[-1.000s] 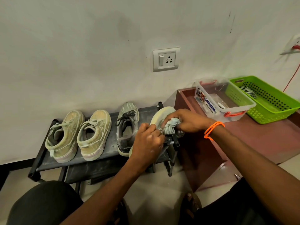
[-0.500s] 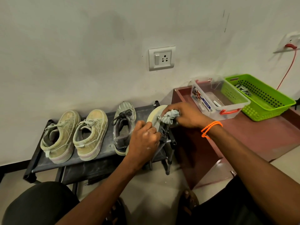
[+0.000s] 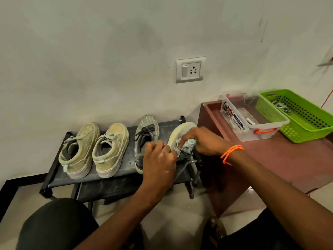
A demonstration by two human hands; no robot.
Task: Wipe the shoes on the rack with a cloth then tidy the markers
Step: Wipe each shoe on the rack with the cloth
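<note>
A black shoe rack [image 3: 59,175] stands against the wall. On it sit two beige shoes [image 3: 81,150] [image 3: 111,148] and one grey laced shoe [image 3: 146,134]. A second grey shoe [image 3: 180,130] is tipped on its side at the rack's right end, pale sole showing. My left hand [image 3: 158,163] grips this shoe at its heel end. My right hand [image 3: 203,141] holds a bunched light-blue cloth [image 3: 189,144] pressed against the shoe's side. Markers [image 3: 250,121] lie in a clear plastic box [image 3: 266,134] on the right.
A low maroon table [image 3: 270,159] stands right of the rack and carries the clear box and a green basket [image 3: 306,130] holding dark items. A wall socket [image 3: 190,69] is above the rack. My knees are at the bottom.
My right hand and the cloth have rubbed back and forth along the tipped shoe. My left hand keeps its grip. The camera has shifted slightly.
</note>
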